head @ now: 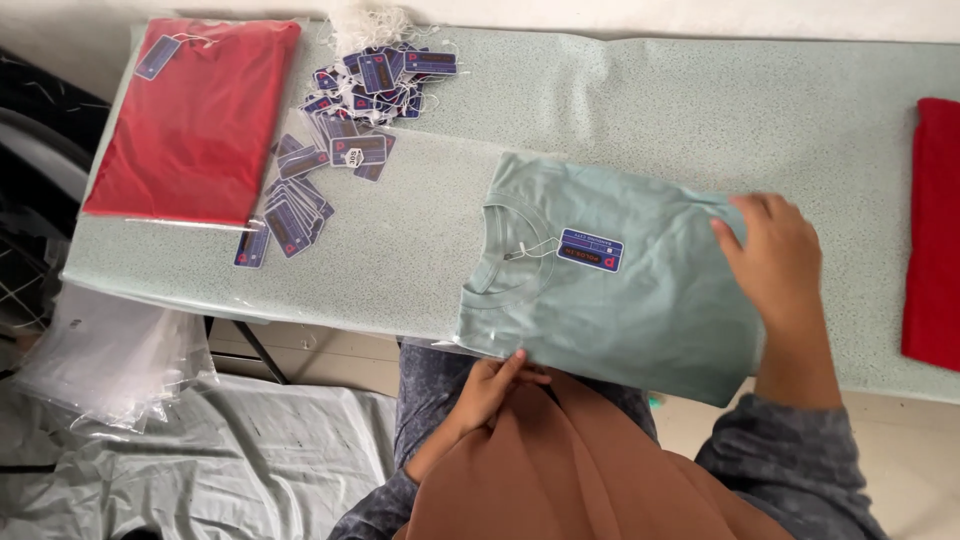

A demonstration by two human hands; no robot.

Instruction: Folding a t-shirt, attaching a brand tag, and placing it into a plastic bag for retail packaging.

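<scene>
Both grips pinch the folded green shirt, overhanging the table edge.

I see a folded sage-green cotton T-shirt with a dark blue rectangular card tag lettered in red. Left of that shirt lie matching navy tags and a bagged bright red folded shirt. Beneath it, the speckled pale green tabletop; right of it, another red garment.
</scene>
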